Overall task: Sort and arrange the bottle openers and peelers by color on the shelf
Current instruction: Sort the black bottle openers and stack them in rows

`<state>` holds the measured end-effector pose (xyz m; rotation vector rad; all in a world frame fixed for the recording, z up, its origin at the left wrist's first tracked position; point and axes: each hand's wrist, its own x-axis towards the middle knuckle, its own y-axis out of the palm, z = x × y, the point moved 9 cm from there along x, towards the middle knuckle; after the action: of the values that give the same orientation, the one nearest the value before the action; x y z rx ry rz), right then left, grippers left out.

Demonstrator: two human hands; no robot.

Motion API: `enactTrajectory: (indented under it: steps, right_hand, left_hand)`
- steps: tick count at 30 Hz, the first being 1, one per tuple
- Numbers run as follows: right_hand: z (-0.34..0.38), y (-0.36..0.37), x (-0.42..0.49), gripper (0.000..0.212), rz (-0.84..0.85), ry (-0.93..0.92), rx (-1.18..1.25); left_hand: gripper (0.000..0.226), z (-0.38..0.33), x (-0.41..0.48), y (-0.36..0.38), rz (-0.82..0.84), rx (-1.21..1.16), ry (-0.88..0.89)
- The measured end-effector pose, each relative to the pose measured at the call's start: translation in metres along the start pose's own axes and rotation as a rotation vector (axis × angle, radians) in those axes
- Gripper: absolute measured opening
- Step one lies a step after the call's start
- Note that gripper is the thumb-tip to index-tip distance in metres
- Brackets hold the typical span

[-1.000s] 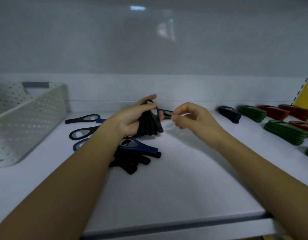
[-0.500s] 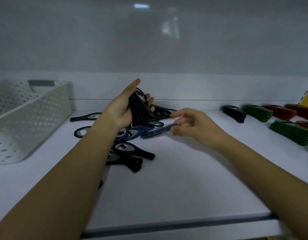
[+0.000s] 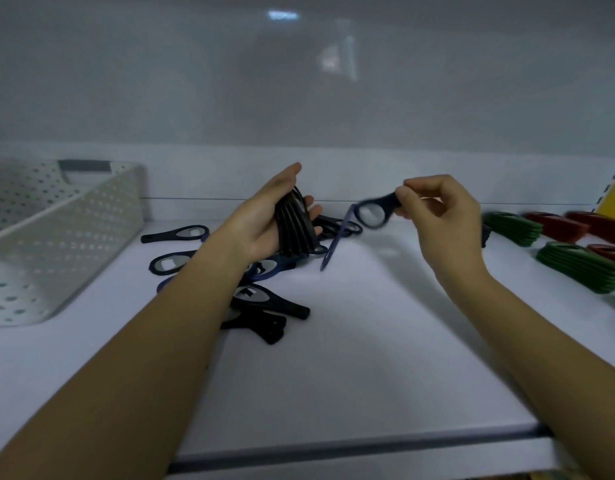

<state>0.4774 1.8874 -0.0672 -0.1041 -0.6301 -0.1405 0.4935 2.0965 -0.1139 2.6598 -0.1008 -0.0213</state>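
Observation:
My left hand [image 3: 264, 220] holds a stack of black bottle openers [image 3: 295, 226] upright above the shelf. My right hand [image 3: 437, 209] pinches the head of a dark blue bottle opener [image 3: 373, 213] in the air. A second blue opener [image 3: 335, 239] slants down below it, its tip near the shelf; whether it hangs from the first I cannot tell. Loose black and blue openers [image 3: 264, 299] lie scattered on the white shelf [image 3: 368, 358] under my left forearm. Sorted green stacks [image 3: 576, 268] and red stacks [image 3: 555, 226] sit at the right.
A white perforated basket [image 3: 57, 237] stands at the left end of the shelf. The shelf's front lip [image 3: 333, 448] runs across the bottom. A yellow panel [image 3: 614, 206] borders the far right. The back wall is close behind the hands.
My right hand has lifted off the shelf with a blue opener, rising up and to the right. My left hand has stayed with its black stack, fingers opened a little.

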Motion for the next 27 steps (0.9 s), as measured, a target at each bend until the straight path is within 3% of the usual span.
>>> enactTrajectory:
  steps: [4,8,11,14,17,19,22,24,27]
  right_hand:
    - [0.000,0.029,-0.012,0.015,0.205,0.013,0.080]
    - [-0.010,0.064,-0.030,0.020,0.482,0.025,0.116]
    - [-0.013,0.067,-0.033,0.023,0.516,-0.010,-0.027]
    - [-0.009,0.070,-0.040,0.013,0.535,-0.040,-0.205]
    - [-0.003,0.102,-0.074,0.035,0.863,-0.240,-0.455]
    - [-0.001,0.118,-0.091,0.034,0.984,-0.350,-0.510]
    - [-0.001,0.116,-0.084,0.017,0.923,-0.311,-0.489]
    - [-0.004,0.102,-0.070,0.010,0.854,-0.174,-0.422]
    - [-0.007,0.073,-0.043,0.015,0.709,0.122,-0.030]
  left_hand:
    - [0.025,0.009,-0.001,0.014,0.015,-0.035,-0.045]
    - [0.031,0.007,0.001,0.021,0.094,0.046,0.054]
    - [0.034,0.000,0.002,0.010,0.036,0.025,0.112]
    - [0.031,-0.012,0.003,-0.007,-0.049,-0.087,0.151]
    - [0.035,-0.020,0.005,-0.023,-0.109,-0.241,0.164]
    - [0.033,-0.021,0.006,-0.026,-0.113,-0.275,0.144]
    - [0.034,-0.018,0.004,-0.024,-0.094,-0.267,0.102]
    - [0.029,-0.019,0.003,-0.020,-0.078,-0.206,0.114]
    - [0.025,-0.021,0.001,-0.015,-0.057,-0.105,0.140]
